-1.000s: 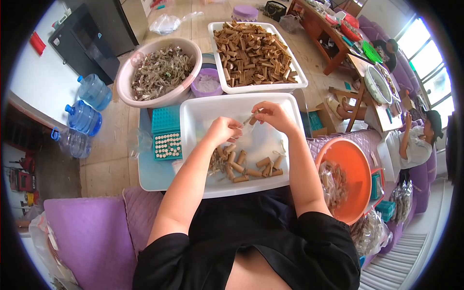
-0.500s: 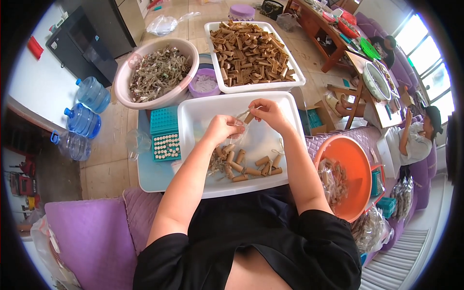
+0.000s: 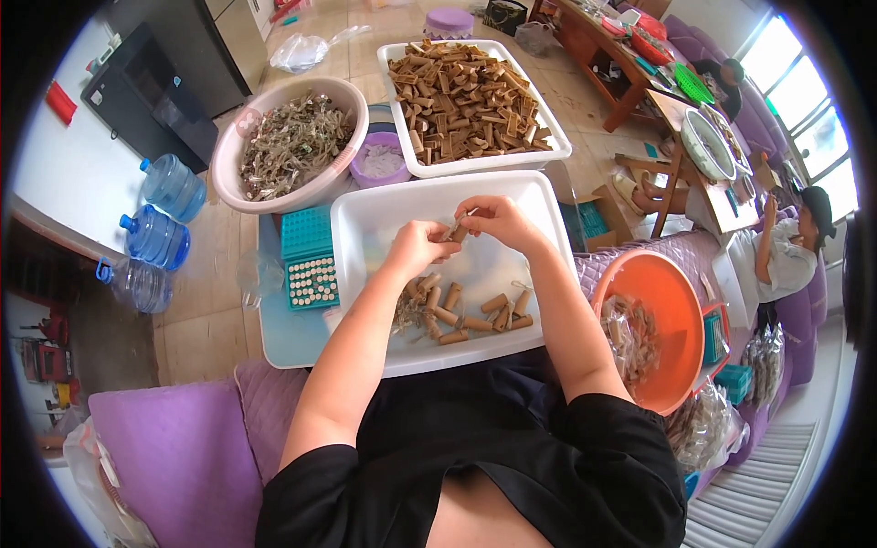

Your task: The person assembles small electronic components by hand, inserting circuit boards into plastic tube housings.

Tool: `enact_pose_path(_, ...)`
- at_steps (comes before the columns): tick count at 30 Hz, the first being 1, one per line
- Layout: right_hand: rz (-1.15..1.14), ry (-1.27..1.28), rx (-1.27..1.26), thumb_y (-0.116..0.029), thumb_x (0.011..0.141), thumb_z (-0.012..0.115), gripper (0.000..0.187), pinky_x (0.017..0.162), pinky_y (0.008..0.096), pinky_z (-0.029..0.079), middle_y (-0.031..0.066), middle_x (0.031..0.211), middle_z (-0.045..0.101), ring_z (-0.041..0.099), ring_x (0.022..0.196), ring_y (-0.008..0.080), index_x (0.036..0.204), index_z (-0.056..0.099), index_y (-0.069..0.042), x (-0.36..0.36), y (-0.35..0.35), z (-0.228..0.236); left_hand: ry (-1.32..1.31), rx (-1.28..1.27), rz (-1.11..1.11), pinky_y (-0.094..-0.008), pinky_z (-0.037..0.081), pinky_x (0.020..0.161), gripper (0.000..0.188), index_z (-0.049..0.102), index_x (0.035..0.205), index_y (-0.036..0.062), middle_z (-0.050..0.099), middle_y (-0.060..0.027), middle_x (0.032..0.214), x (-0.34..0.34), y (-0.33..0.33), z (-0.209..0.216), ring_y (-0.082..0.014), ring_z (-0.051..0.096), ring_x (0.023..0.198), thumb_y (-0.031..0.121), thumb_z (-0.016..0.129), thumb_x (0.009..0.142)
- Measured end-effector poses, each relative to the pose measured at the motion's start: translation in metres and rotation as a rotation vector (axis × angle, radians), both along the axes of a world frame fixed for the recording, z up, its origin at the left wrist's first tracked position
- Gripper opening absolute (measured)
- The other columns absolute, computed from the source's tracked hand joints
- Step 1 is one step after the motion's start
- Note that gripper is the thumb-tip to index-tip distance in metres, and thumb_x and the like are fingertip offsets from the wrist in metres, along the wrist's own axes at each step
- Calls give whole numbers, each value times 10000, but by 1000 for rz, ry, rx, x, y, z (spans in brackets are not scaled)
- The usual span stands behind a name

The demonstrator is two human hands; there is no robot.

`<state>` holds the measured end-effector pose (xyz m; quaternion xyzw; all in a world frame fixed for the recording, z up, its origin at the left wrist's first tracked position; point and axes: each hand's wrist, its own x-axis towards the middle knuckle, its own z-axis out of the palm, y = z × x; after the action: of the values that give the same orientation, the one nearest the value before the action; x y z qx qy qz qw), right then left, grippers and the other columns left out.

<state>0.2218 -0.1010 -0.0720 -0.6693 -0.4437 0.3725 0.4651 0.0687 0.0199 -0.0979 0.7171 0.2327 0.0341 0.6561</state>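
Observation:
Above the white tray (image 3: 541,196), my left hand (image 3: 422,247) and my right hand (image 3: 499,222) meet at the fingertips. Both pinch a small brown tube (image 3: 457,232), partly hidden by the fingers. Below them in the tray lies a loose group of similar brown tubes (image 3: 449,317), some with pale string attached. To the left of the tray stands a teal rack (image 3: 309,234) with an open lower half full of white round-topped pieces (image 3: 312,282).
Beyond the tray are a white bin (image 3: 564,151) heaped with brown pieces, a pink basin (image 3: 226,173) of tangled stringy bits and a purple tub (image 3: 380,164). An orange basin (image 3: 671,338) with plastic packets sits at my right. Another person (image 3: 786,260) sits farther right by a table.
My hands have drawn together around the tube, the right one shifting left. The clear string or film that hung between them no longer shows. The view has shifted slightly.

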Motion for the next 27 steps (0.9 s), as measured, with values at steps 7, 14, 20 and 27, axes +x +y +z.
enact_pose_path(7, -121, 9, 61, -122, 802, 654, 145, 627, 220, 469, 22, 777, 649, 570, 678, 64, 930, 659, -54, -3, 0, -5, -16, -219, -31, -286, 546, 697, 243, 612, 954, -9, 624, -49, 873, 2, -5, 15, -145, 615, 783, 120, 695, 765)
enact_pose_path(14, -25, 232, 230, -60, 795, 657, 155, 721, 212, 469, 7, 852, 625, 567, 796, 60, 938, 623, -11, -3, 7, -10, -64, -464, -80, -338, 531, 762, 276, 590, 1007, 11, 621, -67, 929, -4, 1, 18, -167, 618, 829, 171, 670, 797)
enact_pose_path(20, -50, 157, 202, -171, 853, 607, 183, 766, 247, 450, 15, 884, 609, 549, 854, 87, 924, 616, -3, -6, -1, -2, -110, -655, -43, -339, 535, 749, 264, 581, 1023, 36, 613, -57, 944, -6, -6, 25, -155, 600, 867, 193, 645, 821)
enact_pose_path(27, -94, -310, 246, -259, 828, 632, 238, 788, 299, 447, 42, 923, 607, 572, 854, 158, 868, 638, -24, -14, -7, 11, -125, -420, 55, -296, 535, 685, 287, 593, 1006, 19, 612, -33, 885, -4, -7, 18, -129, 598, 803, 206, 673, 803)
